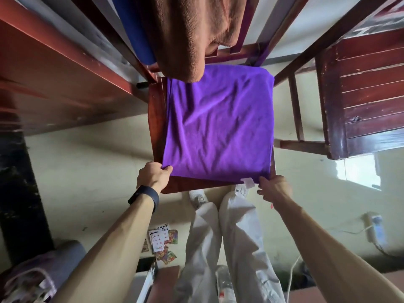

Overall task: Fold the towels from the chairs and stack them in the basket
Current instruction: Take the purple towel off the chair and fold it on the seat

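Note:
A purple towel (218, 123) lies spread over the seat of a reddish wooden chair (156, 119) straight ahead of me. My left hand (153, 176) pinches the towel's near left corner. My right hand (274, 189) holds the near right corner, beside a white care label (248, 182). A brown towel (192, 33) and a blue towel (135, 29) hang over the chair's back, the brown one drooping onto the far edge of the purple one. No basket is in view.
A second dark wooden chair (360, 101) stands to the right. A reddish wooden table (54, 68) runs along the left. Playing cards (161, 241) lie on the pale floor near my legs. A power strip (375, 228) with cable lies at the right.

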A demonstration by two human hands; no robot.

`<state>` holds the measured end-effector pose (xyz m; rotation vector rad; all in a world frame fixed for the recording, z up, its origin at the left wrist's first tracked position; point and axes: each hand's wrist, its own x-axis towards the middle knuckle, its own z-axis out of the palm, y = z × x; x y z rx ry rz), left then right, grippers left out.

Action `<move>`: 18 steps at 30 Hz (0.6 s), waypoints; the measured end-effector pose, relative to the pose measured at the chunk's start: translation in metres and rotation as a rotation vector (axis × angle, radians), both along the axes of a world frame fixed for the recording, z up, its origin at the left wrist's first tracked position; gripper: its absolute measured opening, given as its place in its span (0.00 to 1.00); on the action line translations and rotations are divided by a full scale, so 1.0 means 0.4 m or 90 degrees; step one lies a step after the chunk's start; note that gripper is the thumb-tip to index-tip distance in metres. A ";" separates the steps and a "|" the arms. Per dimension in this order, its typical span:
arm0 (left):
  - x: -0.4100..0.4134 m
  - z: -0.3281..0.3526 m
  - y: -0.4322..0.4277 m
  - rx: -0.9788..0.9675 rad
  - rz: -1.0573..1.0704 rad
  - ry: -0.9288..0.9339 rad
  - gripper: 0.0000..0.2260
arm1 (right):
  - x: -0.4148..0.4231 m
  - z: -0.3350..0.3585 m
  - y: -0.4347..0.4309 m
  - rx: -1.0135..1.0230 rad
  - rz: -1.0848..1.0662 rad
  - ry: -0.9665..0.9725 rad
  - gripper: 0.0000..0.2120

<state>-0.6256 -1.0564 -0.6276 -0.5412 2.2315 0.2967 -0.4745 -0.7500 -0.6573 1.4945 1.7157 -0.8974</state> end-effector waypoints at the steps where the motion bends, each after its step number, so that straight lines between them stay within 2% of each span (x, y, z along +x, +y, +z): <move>1: -0.009 0.011 -0.003 0.023 0.010 -0.019 0.15 | -0.017 0.025 -0.002 -0.011 -0.022 0.017 0.13; 3: -0.037 0.046 0.003 0.142 0.083 -0.036 0.11 | -0.057 0.084 -0.005 -0.043 -0.147 0.110 0.07; 5: -0.082 0.098 0.017 0.330 0.266 0.005 0.05 | -0.095 0.140 0.010 -0.082 -0.295 0.247 0.04; 6: -0.108 0.126 0.017 0.415 0.350 0.047 0.04 | -0.111 0.175 0.024 -0.080 -0.322 0.318 0.05; 8: -0.145 0.162 0.007 0.511 0.425 0.111 0.02 | -0.130 0.229 0.051 -0.050 -0.306 0.435 0.06; 10: -0.142 0.155 -0.003 0.505 0.408 0.118 0.03 | -0.122 0.242 0.057 -0.016 -0.253 0.449 0.06; 15: -0.037 0.024 -0.004 0.315 0.313 0.026 0.06 | -0.034 0.105 0.008 0.014 -0.195 0.227 0.08; 18: 0.009 -0.040 -0.008 0.215 0.315 0.041 0.12 | 0.000 0.026 -0.022 0.042 -0.171 0.176 0.16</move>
